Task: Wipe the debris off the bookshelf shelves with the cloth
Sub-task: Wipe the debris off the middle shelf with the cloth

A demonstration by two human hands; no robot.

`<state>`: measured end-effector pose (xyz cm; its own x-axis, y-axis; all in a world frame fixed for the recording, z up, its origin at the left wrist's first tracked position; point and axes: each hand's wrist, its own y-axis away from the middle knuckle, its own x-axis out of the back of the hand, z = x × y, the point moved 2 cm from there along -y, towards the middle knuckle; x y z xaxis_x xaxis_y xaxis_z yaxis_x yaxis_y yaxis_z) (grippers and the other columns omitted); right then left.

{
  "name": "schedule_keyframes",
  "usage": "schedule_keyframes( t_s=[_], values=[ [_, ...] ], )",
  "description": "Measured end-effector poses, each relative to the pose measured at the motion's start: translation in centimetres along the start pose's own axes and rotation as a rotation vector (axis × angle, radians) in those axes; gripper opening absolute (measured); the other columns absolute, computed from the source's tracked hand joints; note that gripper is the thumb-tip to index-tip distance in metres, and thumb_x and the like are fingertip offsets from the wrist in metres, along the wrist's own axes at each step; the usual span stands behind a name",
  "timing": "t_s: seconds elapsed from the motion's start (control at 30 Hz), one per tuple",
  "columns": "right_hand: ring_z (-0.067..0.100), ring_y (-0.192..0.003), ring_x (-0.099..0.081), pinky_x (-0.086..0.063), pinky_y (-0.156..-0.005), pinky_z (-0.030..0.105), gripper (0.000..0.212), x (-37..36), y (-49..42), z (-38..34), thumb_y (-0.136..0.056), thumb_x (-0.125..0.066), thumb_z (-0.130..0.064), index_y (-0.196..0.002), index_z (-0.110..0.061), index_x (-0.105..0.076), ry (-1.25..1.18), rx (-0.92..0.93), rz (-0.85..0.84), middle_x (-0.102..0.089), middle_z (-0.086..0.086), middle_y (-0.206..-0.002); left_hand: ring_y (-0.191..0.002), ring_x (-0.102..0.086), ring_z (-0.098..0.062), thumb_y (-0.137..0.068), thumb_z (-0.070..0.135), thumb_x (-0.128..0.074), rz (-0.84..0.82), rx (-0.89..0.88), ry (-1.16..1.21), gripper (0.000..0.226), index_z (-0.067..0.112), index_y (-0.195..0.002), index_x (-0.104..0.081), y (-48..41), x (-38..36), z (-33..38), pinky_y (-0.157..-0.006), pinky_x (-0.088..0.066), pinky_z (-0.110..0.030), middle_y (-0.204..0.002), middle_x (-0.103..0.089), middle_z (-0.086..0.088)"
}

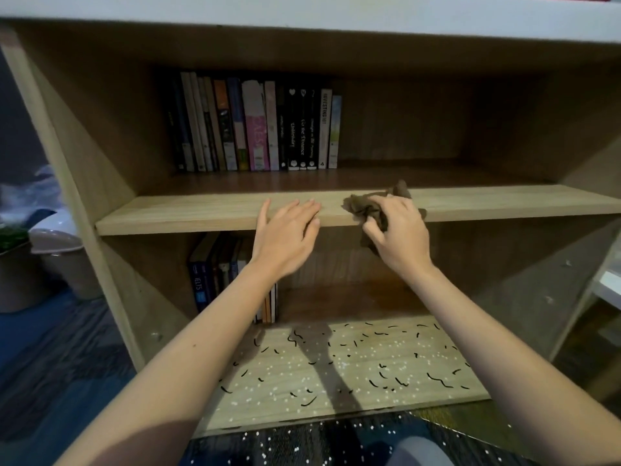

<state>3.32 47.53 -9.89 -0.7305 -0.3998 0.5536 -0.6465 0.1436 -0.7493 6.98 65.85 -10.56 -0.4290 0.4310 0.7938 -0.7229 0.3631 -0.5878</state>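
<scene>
A wooden bookshelf (84,136) is seen from the front and slightly above, filling most of the frame. At the centre of the frame, a brown cloth (364,205) is bunched up and gripped by the right hand (398,230), whose fingers and thumb are curled round it. The cloth is pressed against the front edge of the middle shelf (201,210), with one part raised above the board and another part hanging just below it. Just to the left of the cloth, the left hand (285,237) is laid flat on the same front edge, its fingers straight and close together, the thumb spread out to the left; nothing is held by it. The board of the middle shelf is seen bare along its lit front strip. In the lower half of the frame, the lower shelf (232,391) is strewn with debris (369,361): short black curled strands and small white specks, scattered across nearly its whole width. More white specks are seen on the dark floor covering (302,445) at the bottom edge. A row of upright books (255,126) is stood at the back of the middle shelf, left of centre, and a second row of books (208,280) is partly hidden behind the left forearm on the lower shelf. At the left edge, a lidded bin (57,243) is placed beside a plant pot (13,264).
</scene>
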Motion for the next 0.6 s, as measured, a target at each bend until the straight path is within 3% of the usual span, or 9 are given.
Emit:
schedule_keyframes(
  t_s=[0.1, 0.17, 0.23, 0.27, 0.33, 0.4, 0.43, 0.6],
  values=[
    [0.021, -0.107, -0.055, -0.044, -0.088, 0.032, 0.035, 0.2, 2.2, -0.8, -0.083, -0.052, -0.025, -0.114, -0.012, -0.062, -0.020, 0.159, -0.022, -0.065, 0.006, -0.110, -0.140, -0.023, -0.006, -0.101, 0.037, -0.025, 0.002, -0.006, -0.005, 0.043, 0.031, -0.143, -0.033, 0.0, 0.0, -0.1, -0.113, 0.009, -0.037, -0.149, -0.032, 0.014],
    [0.020, -0.100, -0.058, -0.045, -0.083, 0.031, 0.035, 0.1, 3.8, -0.7, -0.081, -0.054, -0.027, -0.112, -0.015, -0.064, 0.027, 0.248, -0.192, -0.067, 0.003, -0.106, -0.140, -0.021, -0.006, -0.101, 0.036, -0.025, -0.022, -0.028, 0.006, 0.044, 0.031, -0.145, -0.030, 0.0, 0.1, -0.3, -0.113, 0.009, -0.036, -0.151, -0.030, 0.013],
    [0.020, -0.100, -0.058, -0.044, -0.083, 0.030, 0.034, -1.2, 5.5, 0.1, -0.083, -0.058, -0.025, -0.116, -0.017, -0.062, 0.052, 0.200, -0.409, -0.065, 0.001, -0.106, -0.141, -0.018, -0.007, -0.101, 0.036, -0.026, -0.048, -0.057, 0.008, 0.045, 0.030, -0.146, -0.026, 0.1, 0.2, -0.5, -0.113, 0.010, -0.036, -0.152, -0.026, 0.013],
    [0.019, -0.099, -0.057, -0.043, -0.082, 0.030, 0.033, -1.6, 5.9, 0.4, -0.084, -0.058, -0.024, -0.117, -0.018, -0.061, 0.014, 0.110, -0.436, -0.063, -0.001, -0.102, -0.142, -0.016, -0.007, -0.101, 0.036, -0.027, -0.054, -0.071, 0.005, 0.046, 0.029, -0.147, -0.024, 0.1, 0.3, -0.7, -0.113, 0.011, -0.035, -0.153, -0.024, 0.012],
    [0.015, -0.095, -0.051, -0.037, -0.089, 0.031, 0.030, -2.2, 5.8, 0.7, -0.086, -0.057, -0.022, -0.116, -0.019, -0.062, -0.111, -0.051, -0.369, -0.055, -0.005, -0.093, -0.143, -0.011, -0.008, -0.101, 0.037, -0.028, -0.046, -0.090, -0.011, 0.049, 0.029, -0.148, -0.019, 0.3, 0.3, -0.8, -0.113, 0.012, -0.035, -0.155, -0.019, 0.011],
    [0.009, -0.096, -0.039, -0.021, -0.099, 0.033, 0.027, -2.7, 5.3, 0.9, -0.087, -0.056, -0.027, -0.113, -0.025, -0.061, -0.044, -0.023, -0.320, -0.050, -0.009, -0.091, -0.144, -0.005, -0.008, -0.100, 0.038, -0.030, -0.043, -0.105, -0.047, 0.052, 0.029, -0.149, -0.014, 0.5, 0.1, -1.0, -0.112, 0.014, -0.035, -0.156, -0.012, 0.012],
    [0.008, -0.097, -0.035, -0.017, -0.095, 0.032, 0.025, -2.9, 5.0, 0.9, -0.088, -0.055, -0.031, -0.113, -0.029, -0.060, -0.021, -0.012, -0.314, -0.050, -0.010, -0.092, -0.144, -0.002, -0.008, -0.100, 0.039, -0.030, -0.041, -0.113, -0.068, 0.054, 0.030, -0.149, -0.010, 0.5, 0.0, -1.0, -0.112, 0.014, -0.036, -0.157, -0.008, 0.012],
    [0.010, -0.091, -0.050, -0.040, -0.078, 0.024, 0.027, -2.4, 3.3, -0.2, -0.089, -0.059, -0.021, -0.116, -0.020, -0.059, -0.283, -0.012, -0.517, -0.056, -0.012, -0.087, -0.143, 0.013, -0.008, -0.098, 0.045, -0.033, -0.123, -0.148, -0.097, 0.063, 0.032, -0.149, 0.002, 0.2, -0.2, -1.4, -0.110, 0.018, -0.040, -0.157, 0.006, 0.012]
  ],
)
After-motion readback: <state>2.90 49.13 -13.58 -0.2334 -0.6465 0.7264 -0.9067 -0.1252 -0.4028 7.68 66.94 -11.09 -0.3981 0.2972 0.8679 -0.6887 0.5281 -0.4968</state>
